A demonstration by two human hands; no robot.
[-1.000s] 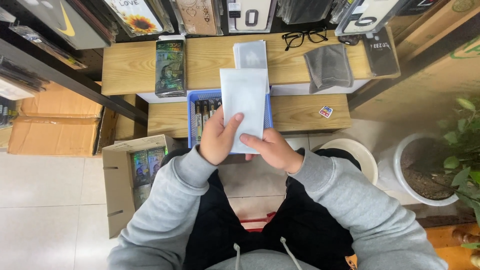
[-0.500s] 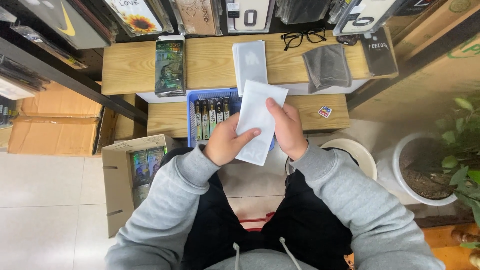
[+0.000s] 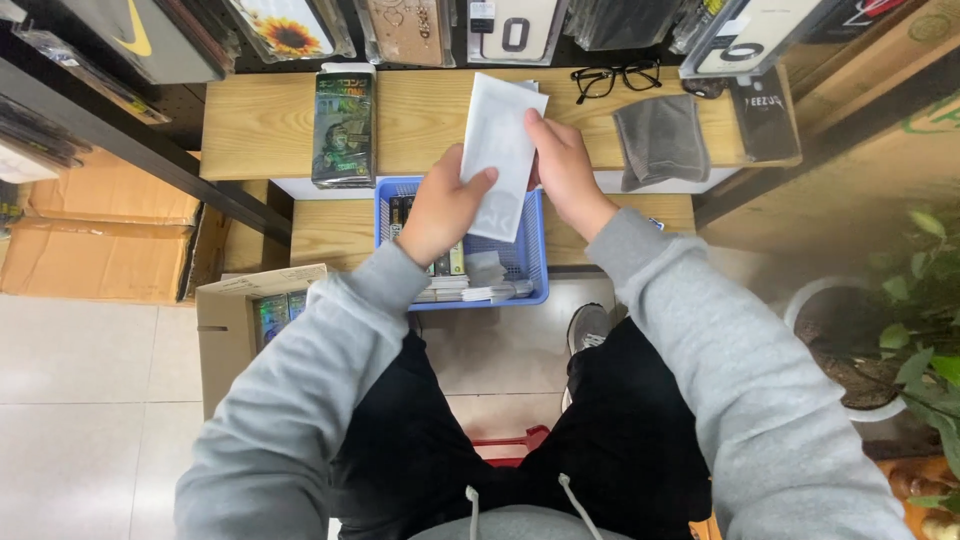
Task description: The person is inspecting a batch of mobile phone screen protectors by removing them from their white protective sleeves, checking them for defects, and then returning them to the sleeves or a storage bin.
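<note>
Seated person in grey sleeves, seen from above; both hands raised over the blue basket, which serves as the landmark. Left hand and right hand hold one white packet between them, above the basket's far edge and partly over the wooden shelf behind it. Left thumb lies on the packet's face near its lower left, remaining fingers hidden behind it, so pinched on the packet. Right fingers curl around the packet's right edge, closed on it. Packet stands slightly tilted, top leaning to the right. Inside the basket: a row of upright flat packs along the left side and pale packets lying at the near edge. Behind the basket to the left, a dark green pack lies flat on the shelf. Behind to the right, black glasses and a grey cloth, the cloth just beside the right hand. Left of the basket, lower down, an open cardboard box on the tiled floor. Well to the right, a potted plant.
</note>
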